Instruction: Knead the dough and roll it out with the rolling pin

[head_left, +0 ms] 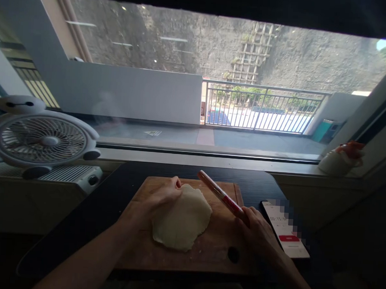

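Observation:
A flat, uneven sheet of pale dough (182, 219) lies on a wooden cutting board (217, 258). At its upper left edge is my left hand (164, 192), fingers curled in and closed on the dough's rim; the fingertips are partly hidden. My right hand (256, 225) grips one end of a rolling pin (221, 194) with a red and clear wrapping. The pin is raised at a slant over the right side of the board, its far end pointing up and left, apart from the dough.
The board rests on a dark table (87, 238). A phone (287, 235) showing a timer lies to the right of my right hand. Beyond the left edge stands a white fan (47, 139). A window sill (211, 161) runs behind the table, with a white pot (337, 160) at its right.

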